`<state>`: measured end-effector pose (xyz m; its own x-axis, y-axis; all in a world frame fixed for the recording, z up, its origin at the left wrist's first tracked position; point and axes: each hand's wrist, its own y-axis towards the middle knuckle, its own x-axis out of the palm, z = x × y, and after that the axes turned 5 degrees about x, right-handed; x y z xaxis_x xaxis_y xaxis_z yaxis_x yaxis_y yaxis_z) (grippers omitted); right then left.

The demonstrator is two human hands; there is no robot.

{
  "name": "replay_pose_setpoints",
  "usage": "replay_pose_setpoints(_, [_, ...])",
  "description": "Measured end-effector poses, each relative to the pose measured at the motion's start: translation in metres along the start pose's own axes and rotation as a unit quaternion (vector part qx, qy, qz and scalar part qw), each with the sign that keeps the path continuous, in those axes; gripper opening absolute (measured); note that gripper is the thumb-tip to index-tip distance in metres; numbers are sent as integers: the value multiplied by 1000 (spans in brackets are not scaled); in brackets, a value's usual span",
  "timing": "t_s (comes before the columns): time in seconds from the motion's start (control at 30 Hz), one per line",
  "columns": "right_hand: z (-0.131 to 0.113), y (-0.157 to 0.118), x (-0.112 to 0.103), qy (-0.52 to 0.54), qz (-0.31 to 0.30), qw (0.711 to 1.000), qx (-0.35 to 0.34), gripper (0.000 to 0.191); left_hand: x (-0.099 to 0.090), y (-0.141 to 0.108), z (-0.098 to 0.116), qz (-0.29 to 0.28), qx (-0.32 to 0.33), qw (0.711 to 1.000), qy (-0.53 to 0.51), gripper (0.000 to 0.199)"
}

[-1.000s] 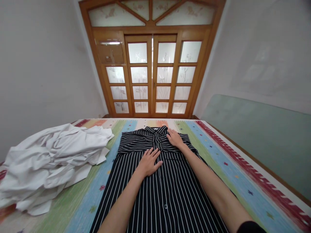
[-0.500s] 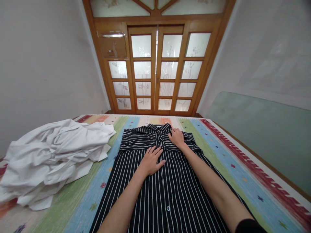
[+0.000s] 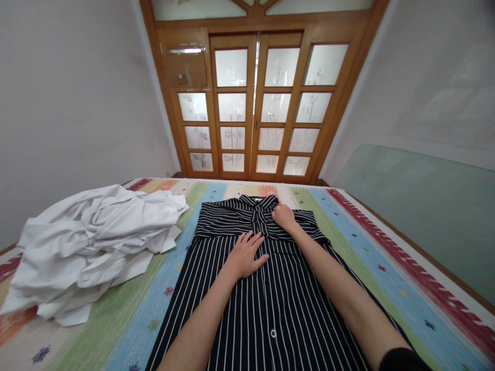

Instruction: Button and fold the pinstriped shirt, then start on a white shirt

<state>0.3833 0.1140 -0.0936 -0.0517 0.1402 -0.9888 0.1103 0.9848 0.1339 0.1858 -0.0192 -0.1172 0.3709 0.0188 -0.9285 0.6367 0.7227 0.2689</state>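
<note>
A black shirt with white stripes (image 3: 247, 304) lies front up, its collar (image 3: 258, 200) at the far end and a round button (image 3: 273, 333) near me. Across the chest, the sleeves (image 3: 226, 219) are folded inward, so their stripes run sideways. My left hand (image 3: 246, 255) rests flat on the shirt front just below the folded sleeves, fingers spread. Beside the collar on the right, my right hand (image 3: 284, 217) has its fingers curled in on the shirt cloth. The fingertips of that hand are partly hidden.
A crumpled heap of white cloth (image 3: 96, 242) lies to the left of the shirt. Beneath both is a colourful striped cover (image 3: 371, 257) on the table. A pale green panel (image 3: 421, 201) stands along the right side; wooden glazed doors (image 3: 253, 103) are beyond the far edge.
My right hand's fingers have curled in more beside the collar. My left hand stays flat on the shirt. The whole view has shifted slightly.
</note>
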Motion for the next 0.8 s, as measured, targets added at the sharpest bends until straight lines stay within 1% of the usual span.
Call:
replay_pose_setpoints(0.23, [-4, 13, 2, 17, -56, 998, 36, 51, 0, 0, -1, 1, 3, 1000, -3, 60])
replay_pose_setpoints(0.43, [4, 20, 6, 27, -66, 996, 51, 60, 2, 0, -3, 2, 3, 1000, 1, 60])
replay_pose_setpoints(0.6, [22, 27, 6, 34, -51, 997, 54, 55, 2, 1, -2, 4, 3, 1000, -5, 60])
replay_pose_setpoints(0.73, [43, 35, -1, 29, -15, 997, 68, 51, 0, 0, -1, -2, -2, 1000, -11, 60])
replay_pose_setpoints(0.8, [55, 39, -3, 28, -15, 997, 64, 45, 0, 0, -1, -2, -3, 1000, -14, 60])
